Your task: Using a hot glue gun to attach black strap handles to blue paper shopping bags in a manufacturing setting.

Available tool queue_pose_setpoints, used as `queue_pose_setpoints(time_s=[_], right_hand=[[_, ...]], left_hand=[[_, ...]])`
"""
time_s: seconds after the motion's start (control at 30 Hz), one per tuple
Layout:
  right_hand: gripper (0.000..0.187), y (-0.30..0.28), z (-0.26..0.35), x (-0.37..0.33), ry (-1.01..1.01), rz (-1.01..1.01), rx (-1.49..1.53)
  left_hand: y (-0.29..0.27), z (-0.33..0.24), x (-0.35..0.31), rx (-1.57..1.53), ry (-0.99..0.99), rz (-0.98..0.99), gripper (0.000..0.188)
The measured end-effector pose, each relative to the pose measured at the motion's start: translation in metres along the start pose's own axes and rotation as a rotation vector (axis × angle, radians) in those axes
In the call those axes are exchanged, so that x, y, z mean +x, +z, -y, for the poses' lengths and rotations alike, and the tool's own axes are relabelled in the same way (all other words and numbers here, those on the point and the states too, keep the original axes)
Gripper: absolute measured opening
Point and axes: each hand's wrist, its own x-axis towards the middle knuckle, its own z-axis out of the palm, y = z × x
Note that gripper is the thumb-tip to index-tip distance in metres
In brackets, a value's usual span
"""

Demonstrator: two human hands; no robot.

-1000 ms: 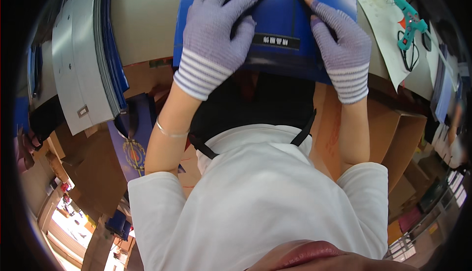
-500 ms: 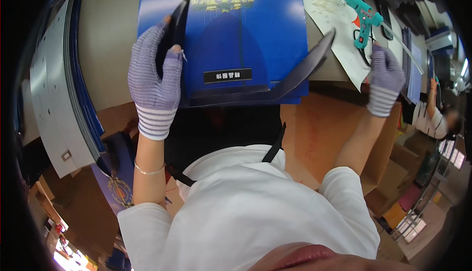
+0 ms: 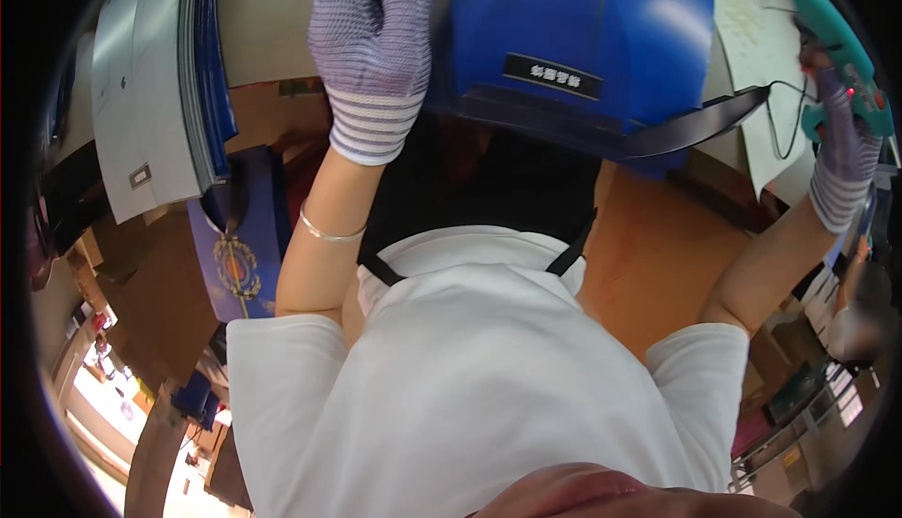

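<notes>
A glossy blue paper bag (image 3: 648,58) with a black label and a yellow emblem lies flat before me. A wide black ribbon (image 3: 700,133) runs along its near edge, its right end curling up past the bag's side. My left hand (image 3: 376,48), in a purple-and-white striped knit glove, is closed at the bag's left side on the ribbon's other end; its fingertips are partly cut off by the upper edge. At the far right, my gloved right hand (image 3: 841,138) grips a teal glue gun (image 3: 832,25), tilted with its nozzle toward the upper left.
A stack of grey and blue boards (image 3: 155,86) stands at the left. Below it hangs another blue bag (image 3: 240,264) with a dark ribbon. Glue-marked white paper (image 3: 752,58) and a black cord (image 3: 775,133) lie right of the bag. Brown cardboard (image 3: 648,246) is below the table edge.
My right hand has taken hold of the glue gun and lifted it from the white paper. The view has shifted, so the bag sits higher and further right. My left hand stays at the ribbon.
</notes>
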Motion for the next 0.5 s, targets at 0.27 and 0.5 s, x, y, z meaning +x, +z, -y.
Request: queue_pose_setpoints(time_s=[0.27,0.5], right_hand=[[0.038,0.131,0.063,0.000,-0.094,0.489,0.020],[0.028,0.149,0.066,0.003,-0.064,0.584,-0.026]], left_hand=[[-0.005,-0.005,-0.001,0.080,0.100,-0.036,0.039],[-0.006,-0.013,0.000,0.037,0.076,-0.024,0.037]])
